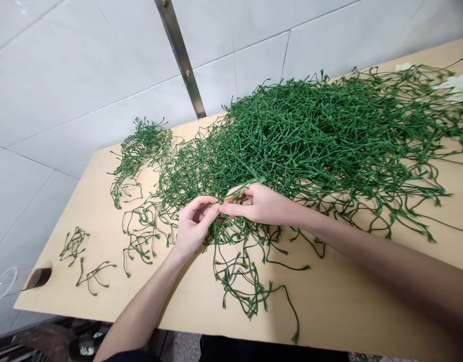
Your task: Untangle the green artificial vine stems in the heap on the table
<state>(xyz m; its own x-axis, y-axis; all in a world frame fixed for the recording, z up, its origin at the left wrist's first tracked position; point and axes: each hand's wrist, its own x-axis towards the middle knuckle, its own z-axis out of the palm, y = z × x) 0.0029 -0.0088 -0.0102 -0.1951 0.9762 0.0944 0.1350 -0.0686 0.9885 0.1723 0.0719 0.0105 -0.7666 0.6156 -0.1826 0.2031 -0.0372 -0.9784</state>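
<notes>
- The wooden table (348, 311) fills most of the view, light tan, set against a wall of white tiles (65, 75) with a metal strip (180, 53) running down it at a slant.
- A big heap of green plastic stems (329, 130) covers the far right half of the table, tangled thickly, with loose ends trailing toward the near edge.
- A smaller clump of stems (141, 146) lies to the left of the heap, joined to it by thin strands.
- A hanging bunch of stems (242, 271) spreads across the table below the two hands, its ends reaching close to the near edge.
- The right hand (259, 203) lies at the near rim of the heap, fingers curled and closed in a pinch on the top of that bunch, a stem tip poking up between them.
- The left hand (194, 223) meets it from the left, thumb and forefinger drawn together on the same bunch, the fingertips of both hands touching.
- Two small sprigs (82, 259) lie apart near the left end of the table.
- A clear plastic cup (20, 281) lies on its side at the left corner, with dark liquid in it.
- White petals (458, 85) show at the far right edge, partly cut off.
</notes>
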